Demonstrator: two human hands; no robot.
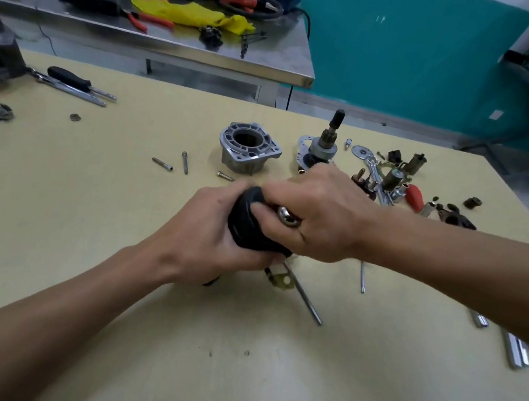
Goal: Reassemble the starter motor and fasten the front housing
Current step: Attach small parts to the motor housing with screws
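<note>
Both grips mid-worktop [82, 206]: left grip [211, 244] clenched round black motor body [245, 225]; right grip [316, 215] pinching its shiny shaft end [285, 215].

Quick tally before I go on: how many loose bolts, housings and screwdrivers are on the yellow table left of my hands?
Loose bolts: 3
Silver housing: 1
Black-handled screwdriver: 1
Total: 5
The small parts on the right are too cluttered to count.

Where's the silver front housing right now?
In the head view, the front housing stands on the yellow table, beyond both hands, with loose bolts to its left.
</note>
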